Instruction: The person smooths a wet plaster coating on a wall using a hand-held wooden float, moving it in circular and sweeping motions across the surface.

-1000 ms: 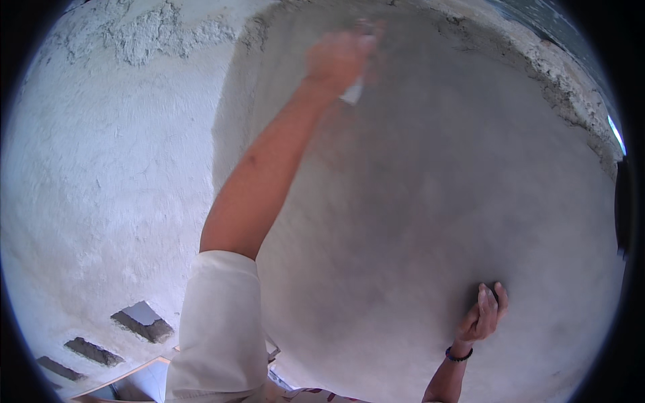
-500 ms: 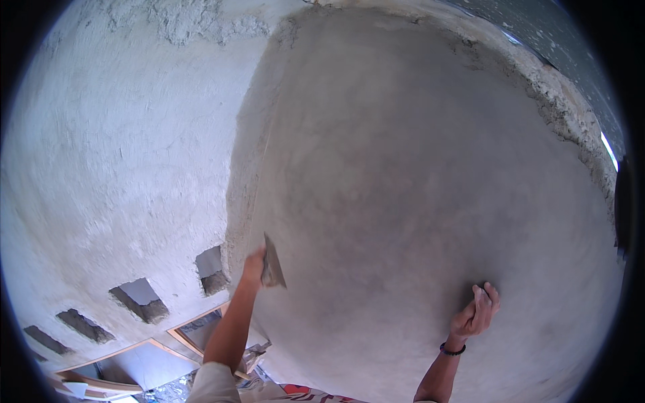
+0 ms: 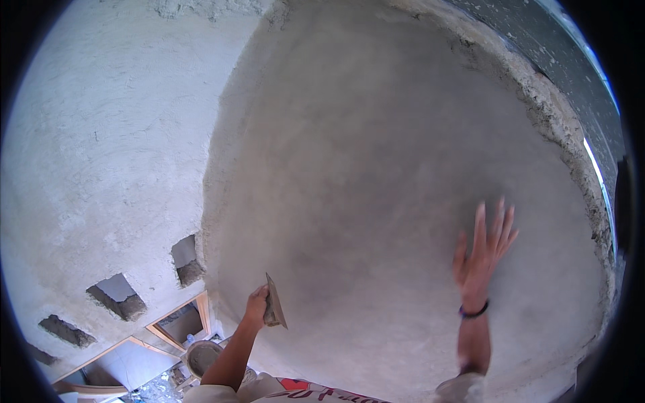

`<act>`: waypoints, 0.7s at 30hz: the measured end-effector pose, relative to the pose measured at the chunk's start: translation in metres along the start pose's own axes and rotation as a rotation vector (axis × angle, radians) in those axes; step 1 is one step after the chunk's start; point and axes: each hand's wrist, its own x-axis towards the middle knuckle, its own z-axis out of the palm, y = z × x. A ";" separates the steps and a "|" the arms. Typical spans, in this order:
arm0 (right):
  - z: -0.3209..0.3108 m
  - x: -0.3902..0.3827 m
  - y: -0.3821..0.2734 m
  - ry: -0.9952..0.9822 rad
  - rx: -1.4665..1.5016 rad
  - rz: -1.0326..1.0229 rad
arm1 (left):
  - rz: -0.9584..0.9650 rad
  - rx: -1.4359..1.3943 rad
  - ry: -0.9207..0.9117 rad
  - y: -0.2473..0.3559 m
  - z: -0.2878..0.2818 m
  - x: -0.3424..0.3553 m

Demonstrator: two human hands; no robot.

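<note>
My left hand (image 3: pixel 256 306) grips the handle of a plastering trowel (image 3: pixel 276 303), its flat blade turned on edge at the lower middle. Whether the blade touches the wall I cannot tell. To the right, my right hand (image 3: pixel 482 252) is spread with its fingers pointing up, over the grey, smooth plastered wall (image 3: pixel 376 188). It holds nothing, and a dark band circles its wrist. Fingertip contact with the plaster is not certain from this view.
Left of the grey plaster lies a whiter, rougher wall (image 3: pixel 114 148) with several rectangular openings (image 3: pixel 117 295). A wood-framed opening (image 3: pixel 185 322) and a round bucket (image 3: pixel 203 357) are at lower left. A rough, broken edge (image 3: pixel 551 114) runs along the upper right beside a dark beam (image 3: pixel 571 74).
My right hand has opened from a curled shape into spread fingers and reached higher. The trowel in my left hand sits lower. The view has shifted, bringing the bucket into sight.
</note>
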 end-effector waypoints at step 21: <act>0.105 0.241 -0.043 0.133 -0.188 -0.348 | 0.018 -0.045 0.073 -0.001 -0.004 -0.045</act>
